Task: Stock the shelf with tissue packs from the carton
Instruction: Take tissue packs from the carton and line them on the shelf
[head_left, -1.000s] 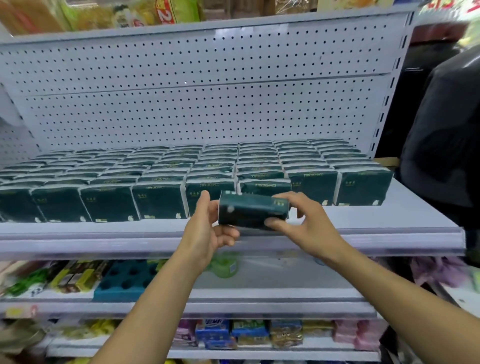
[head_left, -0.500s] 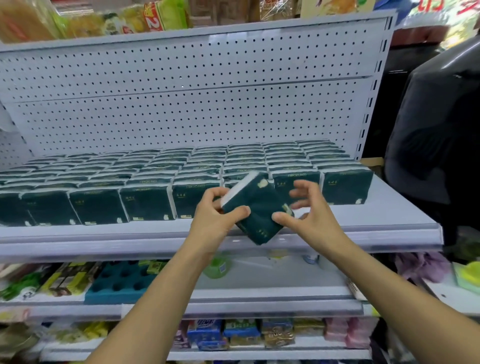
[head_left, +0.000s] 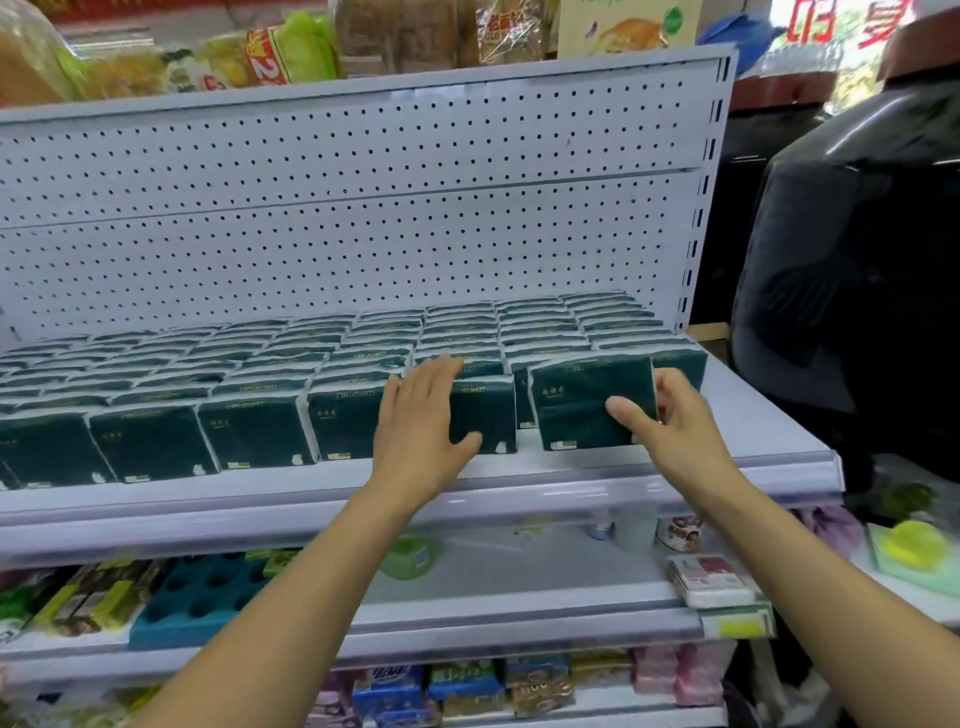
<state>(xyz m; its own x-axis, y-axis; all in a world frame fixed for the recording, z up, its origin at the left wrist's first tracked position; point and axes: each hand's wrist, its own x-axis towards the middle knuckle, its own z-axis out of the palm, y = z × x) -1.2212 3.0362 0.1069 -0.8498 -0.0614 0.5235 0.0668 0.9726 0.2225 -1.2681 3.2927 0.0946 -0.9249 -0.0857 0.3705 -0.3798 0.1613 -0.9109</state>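
Note:
Rows of dark green tissue packs (head_left: 249, 441) fill the white shelf (head_left: 737, 415) from back to front. My right hand (head_left: 670, 426) grips one upright green tissue pack (head_left: 582, 400) by its right end, thumb on the front face, and the pack stands at the front of the row near the shelf's right end. My left hand (head_left: 421, 421) lies flat with straight fingers against the front-row tissue pack (head_left: 488, 415) just left of it. The carton is out of view.
A white pegboard back panel (head_left: 363, 208) rises behind the packs. Lower shelves (head_left: 519, 623) hold a blue tray, snack packs and small boxes. A dark bulky object (head_left: 852, 291) stands right of the shelf. Bare shelf surface remains at the far right front.
The pack I held tilted in both hands in front of the shelf now stands upright in the front row. My left hand has let go and moved onto the neighbouring pack.

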